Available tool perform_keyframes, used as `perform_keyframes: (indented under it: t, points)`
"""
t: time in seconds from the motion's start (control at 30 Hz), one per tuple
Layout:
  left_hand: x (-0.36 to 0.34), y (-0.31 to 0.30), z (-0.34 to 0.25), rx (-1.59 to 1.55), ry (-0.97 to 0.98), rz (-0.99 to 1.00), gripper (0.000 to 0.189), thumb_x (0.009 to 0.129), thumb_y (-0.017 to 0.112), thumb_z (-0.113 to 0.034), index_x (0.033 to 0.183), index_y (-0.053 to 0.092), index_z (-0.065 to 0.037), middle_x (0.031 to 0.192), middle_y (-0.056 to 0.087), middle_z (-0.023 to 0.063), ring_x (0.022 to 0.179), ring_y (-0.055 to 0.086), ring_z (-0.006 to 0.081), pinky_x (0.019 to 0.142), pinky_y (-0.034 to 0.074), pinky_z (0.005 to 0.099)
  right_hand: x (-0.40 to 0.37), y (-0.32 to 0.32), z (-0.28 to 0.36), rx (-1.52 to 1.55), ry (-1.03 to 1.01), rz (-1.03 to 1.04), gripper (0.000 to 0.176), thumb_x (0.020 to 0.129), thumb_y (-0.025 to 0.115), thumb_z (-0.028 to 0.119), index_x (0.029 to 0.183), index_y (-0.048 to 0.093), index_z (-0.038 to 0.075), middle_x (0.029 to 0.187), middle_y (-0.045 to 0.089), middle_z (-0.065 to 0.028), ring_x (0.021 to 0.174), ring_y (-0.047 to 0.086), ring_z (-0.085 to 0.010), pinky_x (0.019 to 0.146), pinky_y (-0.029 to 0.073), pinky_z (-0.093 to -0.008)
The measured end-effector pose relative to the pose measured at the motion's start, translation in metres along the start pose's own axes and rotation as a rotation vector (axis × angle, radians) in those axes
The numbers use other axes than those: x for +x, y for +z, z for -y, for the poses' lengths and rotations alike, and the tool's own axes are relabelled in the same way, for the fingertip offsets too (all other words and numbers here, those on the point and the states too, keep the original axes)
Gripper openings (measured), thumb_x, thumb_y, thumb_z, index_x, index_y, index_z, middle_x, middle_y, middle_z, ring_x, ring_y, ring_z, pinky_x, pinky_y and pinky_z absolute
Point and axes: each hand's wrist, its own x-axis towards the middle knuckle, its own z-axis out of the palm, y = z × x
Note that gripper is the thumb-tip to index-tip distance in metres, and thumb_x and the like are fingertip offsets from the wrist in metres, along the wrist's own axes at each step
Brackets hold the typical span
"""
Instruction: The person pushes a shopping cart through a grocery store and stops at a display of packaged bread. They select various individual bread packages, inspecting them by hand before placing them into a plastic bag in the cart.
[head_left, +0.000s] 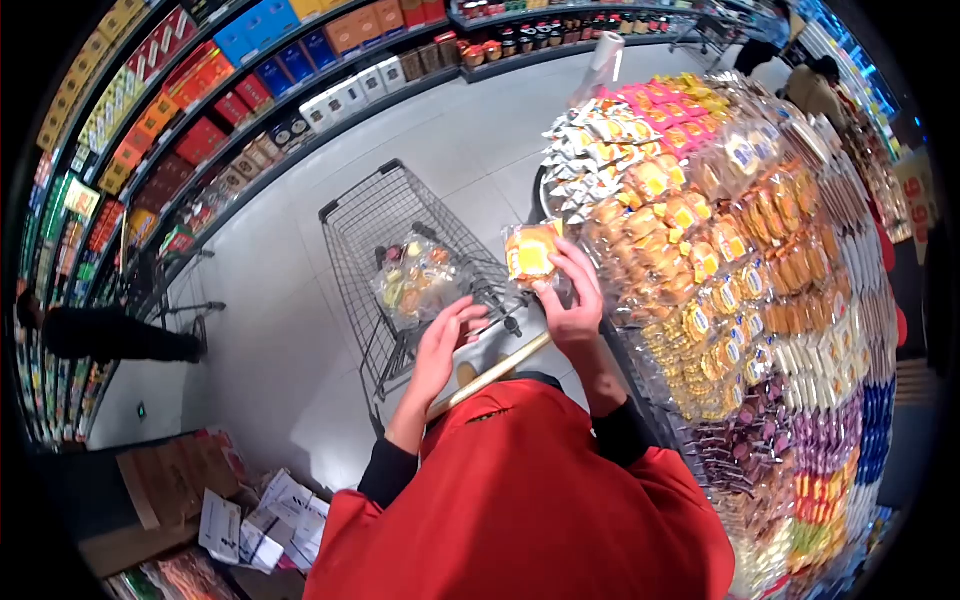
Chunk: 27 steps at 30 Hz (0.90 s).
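My right hand [574,300] grips a small packaged snack [532,252] in clear and orange-yellow wrapping, held up between thumb and fingers beside the bulk display. My left hand [447,338] is empty, its fingers loosely spread above the near end of the shopping cart [345,240]. Inside the wire cart lie clear plastic bags of produce [418,280]. A pale cart handle [492,375] crosses just in front of my body. Wrapped breads [640,235] with similar orange labels are heaped close to my right hand.
A large mound of packaged snacks [745,330] fills the right side. Shelves of boxed goods [205,140] curve along the left and back. A person in dark clothing [120,335] stands at left by another cart. Cardboard boxes [180,480] sit at lower left.
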Motion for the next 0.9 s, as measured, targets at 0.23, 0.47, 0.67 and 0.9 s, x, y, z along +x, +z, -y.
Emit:
perform_keyframes:
  t: [0.23, 0.47, 0.67, 0.9]
  points:
    - [0.008, 0.002, 0.016, -0.218, 0.059, -0.197, 0.045, 0.11, 0.058, -0.021, 0.15, 0.047, -0.002, 0.137, 0.064, 0.0074, 0.12, 0.064, 0.0124, 0.103, 0.051, 0.0283, -0.042, 0.044, 0.015, 0.085, -0.216, 0.337, 0.07, 0.081, 0.088, 0.011, 0.143, 0.056, 0.008, 0.143, 0.06, -0.02, 0.142, 0.051, -0.0418, 0.117, 0.042, -0.0517]
    - [-0.019, -0.013, 0.051, -0.348, 0.157, -0.271, 0.055, 0.099, 0.064, 0.007, 0.15, 0.045, -0.003, 0.142, 0.061, 0.0082, 0.128, 0.061, 0.018, 0.109, 0.049, 0.0328, -0.093, 0.079, -0.018, 0.565, 0.609, 0.527, 0.073, 0.092, 0.08, 0.007, 0.153, 0.042, 0.002, 0.145, 0.056, -0.0123, 0.13, 0.061, -0.0238, 0.11, 0.05, -0.0364]
    - [-0.044, -0.06, 0.068, -0.177, 0.145, -0.37, 0.052, 0.101, 0.07, -0.005, 0.147, 0.048, -0.002, 0.132, 0.066, 0.0092, 0.119, 0.065, 0.0167, 0.101, 0.055, 0.0323, -0.101, 0.096, -0.012, 0.433, 0.485, 0.659, 0.054, 0.093, 0.074, 0.0, 0.144, 0.056, 0.003, 0.143, 0.055, -0.0117, 0.134, 0.057, -0.0233, 0.108, 0.051, -0.035]
    - [-0.046, -0.105, 0.091, -0.295, 0.155, -0.625, 0.027, 0.103, 0.071, -0.017, 0.124, 0.066, -0.002, 0.112, 0.073, 0.0045, 0.102, 0.067, 0.0095, 0.091, 0.054, 0.0259, -0.093, 0.146, -0.001, 0.307, 0.576, 0.825, 0.064, 0.091, 0.081, 0.006, 0.149, 0.053, 0.005, 0.139, 0.057, -0.0108, 0.122, 0.061, -0.018, 0.097, 0.056, -0.0326]
